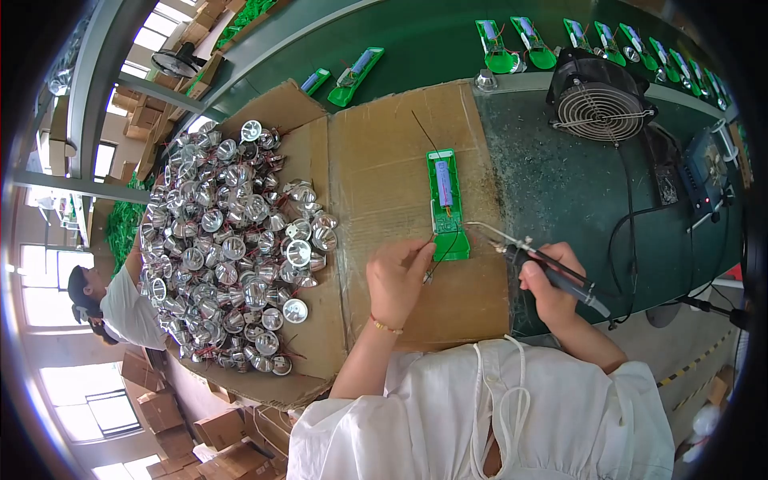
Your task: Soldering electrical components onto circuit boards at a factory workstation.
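Observation:
On the cardboard in front of me lies a green plastic housing [458,246] holding a blue cylindrical battery [444,184] and a small circuit board. My left hand [394,282] pinches at the housing's lower left edge; what is between the fingertips is too small to make out. Thin dark wire crosses the lower housing beside those fingers. My right hand [554,290] grips a soldering iron [566,280] with a dark handle and a thin curved metal tube along it. Its front end points left, close to the circuit board.
A big heap of silvery reflector cups [232,248] with red wires fills a cardboard box at left. More green housings [352,78] line the green bench beyond. A black fan [598,108] and a blue powered unit [708,172] with cables stand at right. Another person [120,304] is at far left.

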Demonstrator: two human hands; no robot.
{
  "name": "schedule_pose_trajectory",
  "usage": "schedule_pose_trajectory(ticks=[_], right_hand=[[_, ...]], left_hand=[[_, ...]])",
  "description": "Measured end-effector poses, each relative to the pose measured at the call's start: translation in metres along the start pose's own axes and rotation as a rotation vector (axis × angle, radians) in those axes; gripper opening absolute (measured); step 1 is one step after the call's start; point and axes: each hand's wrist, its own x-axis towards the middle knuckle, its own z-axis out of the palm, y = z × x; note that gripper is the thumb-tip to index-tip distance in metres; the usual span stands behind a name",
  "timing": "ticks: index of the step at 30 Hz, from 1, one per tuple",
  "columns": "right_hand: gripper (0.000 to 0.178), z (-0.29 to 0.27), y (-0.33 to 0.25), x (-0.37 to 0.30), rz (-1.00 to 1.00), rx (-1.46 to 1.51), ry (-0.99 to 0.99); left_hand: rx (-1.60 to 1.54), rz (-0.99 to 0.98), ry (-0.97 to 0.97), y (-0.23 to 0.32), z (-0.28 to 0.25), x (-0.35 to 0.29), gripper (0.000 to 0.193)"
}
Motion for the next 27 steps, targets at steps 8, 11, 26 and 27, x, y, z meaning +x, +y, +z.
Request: schedule_pose_trajectory(ticks=[8,11,26,27], right_hand=[[0.015,0.015,0.010,0.011,0.017,-0.100,-0.020],[0.014,0.017,0.009,0.012,0.074,-0.047,-0.033],[0.013,0.021,0.006,0.015,0.176,-0.010,-0.055],[0.013,0.021,0.005,0.014,0.173,0.018,-0.025]], left_hand=[[-0.026,0.049,0.017,-0.005,0.022,0.003,0.011],[-0.044,0.070,0.038,-0.006,0.027,0.003,0.012],[-0.138,-0.051,0.030,-0.008,0.029,0.009,0.014],[-0.136,-0.047,0.023,-0.008,0.029,0.009,0.014]])
